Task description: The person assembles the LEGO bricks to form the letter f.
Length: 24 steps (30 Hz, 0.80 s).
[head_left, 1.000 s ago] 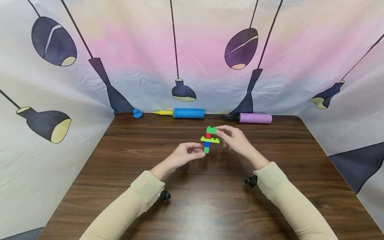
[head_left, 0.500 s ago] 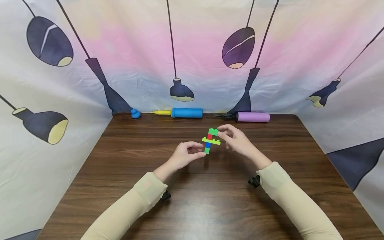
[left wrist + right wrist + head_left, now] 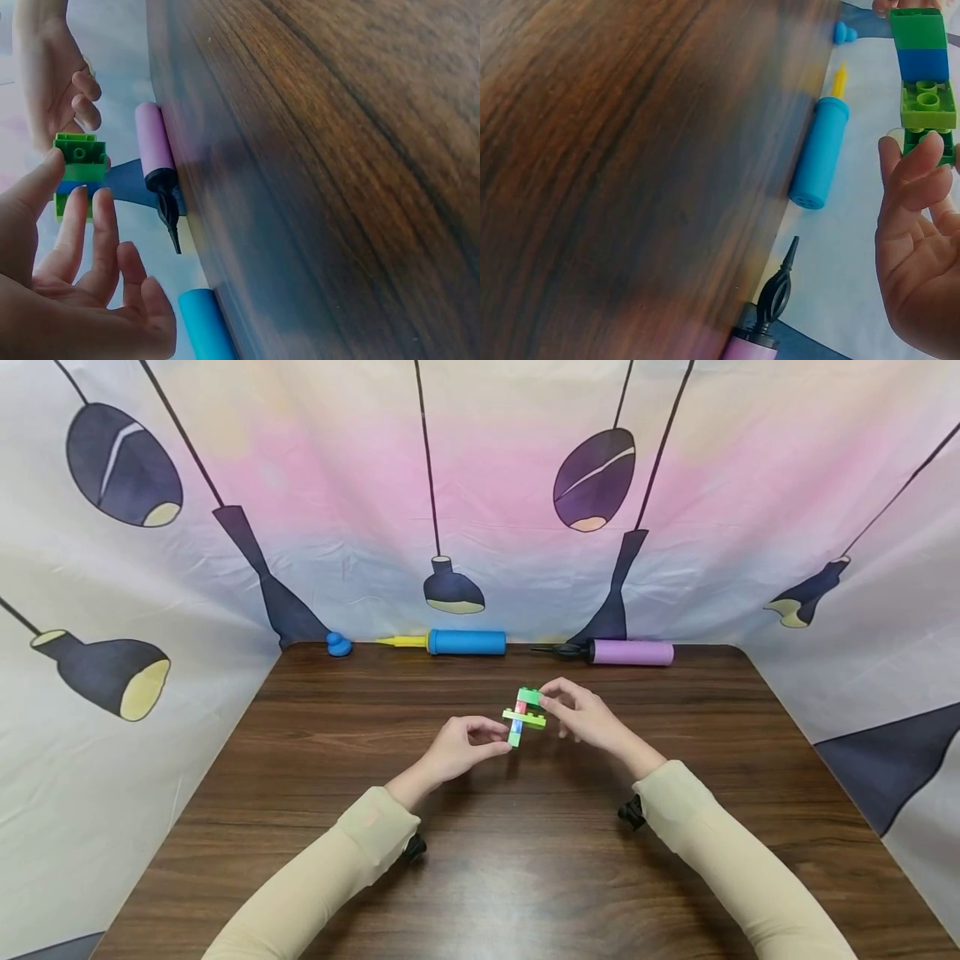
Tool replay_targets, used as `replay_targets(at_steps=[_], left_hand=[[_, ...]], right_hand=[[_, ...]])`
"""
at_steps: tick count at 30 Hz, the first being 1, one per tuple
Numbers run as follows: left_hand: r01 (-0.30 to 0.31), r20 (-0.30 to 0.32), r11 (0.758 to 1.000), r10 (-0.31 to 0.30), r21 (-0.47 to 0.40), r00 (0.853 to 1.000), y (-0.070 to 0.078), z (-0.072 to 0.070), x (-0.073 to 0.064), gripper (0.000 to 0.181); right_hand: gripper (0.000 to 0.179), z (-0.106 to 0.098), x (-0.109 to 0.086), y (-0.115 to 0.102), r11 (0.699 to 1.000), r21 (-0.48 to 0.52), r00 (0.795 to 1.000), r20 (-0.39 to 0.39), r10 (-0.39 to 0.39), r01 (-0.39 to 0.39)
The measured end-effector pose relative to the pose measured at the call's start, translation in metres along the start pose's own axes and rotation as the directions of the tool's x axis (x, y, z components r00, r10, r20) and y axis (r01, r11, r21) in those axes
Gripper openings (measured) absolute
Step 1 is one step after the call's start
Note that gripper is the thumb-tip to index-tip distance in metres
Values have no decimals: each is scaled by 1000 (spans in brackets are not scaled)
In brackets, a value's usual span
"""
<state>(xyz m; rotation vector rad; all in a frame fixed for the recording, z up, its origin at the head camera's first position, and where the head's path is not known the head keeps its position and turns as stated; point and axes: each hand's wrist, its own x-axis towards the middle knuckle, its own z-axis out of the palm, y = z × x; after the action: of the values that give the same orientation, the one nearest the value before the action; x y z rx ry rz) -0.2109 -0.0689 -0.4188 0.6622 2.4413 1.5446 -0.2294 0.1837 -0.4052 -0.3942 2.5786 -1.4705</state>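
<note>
A small stack of toy building bricks (image 3: 516, 727) is held above the table, tilted slightly, between both hands. A green brick (image 3: 918, 30) forms its lower end, followed by blue, a lime-green crosspiece (image 3: 536, 722), red, and another green brick (image 3: 528, 696) on top. The left hand (image 3: 459, 748) pinches the bottom end between thumb and fingers; its smaller fingers are loosely bent in the left wrist view. At the top end, the right hand (image 3: 591, 718) pinches the upper green brick with thumb and fingertips.
Along the back edge of the wooden table (image 3: 480, 860) lie a blue duck-like toy (image 3: 339, 645), a blue hand pump (image 3: 467, 642) with a yellow nozzle, and a purple hand pump (image 3: 632, 652) with a black nozzle. A printed curtain (image 3: 337, 485) hangs close behind.
The right hand has come down slightly, and the top of the brick stack has lowered with it. The stack's crosspiece looks turned a little. The left hand stays almost still.
</note>
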Motion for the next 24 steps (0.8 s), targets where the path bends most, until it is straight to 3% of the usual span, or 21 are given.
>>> replay_targets(at_steps=[7,12,24], left_hand=[[-30,0,998,30,53,1000,-3,0,3,26],[-12,1,998,12,61,1000,-3,0,4,26],[17,-24,997,-15,77,1000,-2,4,6,27]], right_hand=[[33,1,3,-1,1000,-15,999,46,28,-28],[36,0,6,3,999,-12,997,67,50,-49],[36,0,12,9,998,-25,999,9,53,-53]])
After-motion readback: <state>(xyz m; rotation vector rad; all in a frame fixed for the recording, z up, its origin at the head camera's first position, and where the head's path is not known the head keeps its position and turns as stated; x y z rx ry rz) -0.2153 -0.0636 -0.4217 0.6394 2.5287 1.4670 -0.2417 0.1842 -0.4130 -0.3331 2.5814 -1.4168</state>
